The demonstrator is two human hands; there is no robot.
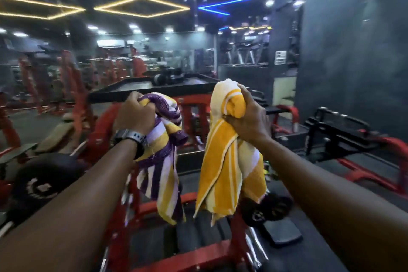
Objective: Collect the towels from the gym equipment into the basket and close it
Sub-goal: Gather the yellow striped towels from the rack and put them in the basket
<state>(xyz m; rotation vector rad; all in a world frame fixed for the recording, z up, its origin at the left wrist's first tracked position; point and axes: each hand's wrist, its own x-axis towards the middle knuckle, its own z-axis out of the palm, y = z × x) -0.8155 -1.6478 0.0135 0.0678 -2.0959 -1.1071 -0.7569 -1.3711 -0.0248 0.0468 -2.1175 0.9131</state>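
Both arms are stretched out in front of me above a red gym machine (187, 203). My left hand (134, 115), with a watch on the wrist, is clenched on a purple, white and yellow striped towel (161, 168) that hangs down from the fist. My right hand (247, 119) grips a yellow and white striped towel (229, 170), bunched at the top and hanging loose below. The two towels hang side by side, apart, over the machine's frame. No basket is in view.
A black weight plate (42, 185) sits on the machine at left, another (269, 210) low at centre right. A black platform (154, 88) lies beyond my hands. Red and black machines (344, 137) stand right; more red equipment (44, 77) fills the left. A dark wall (353, 51) rises at right.
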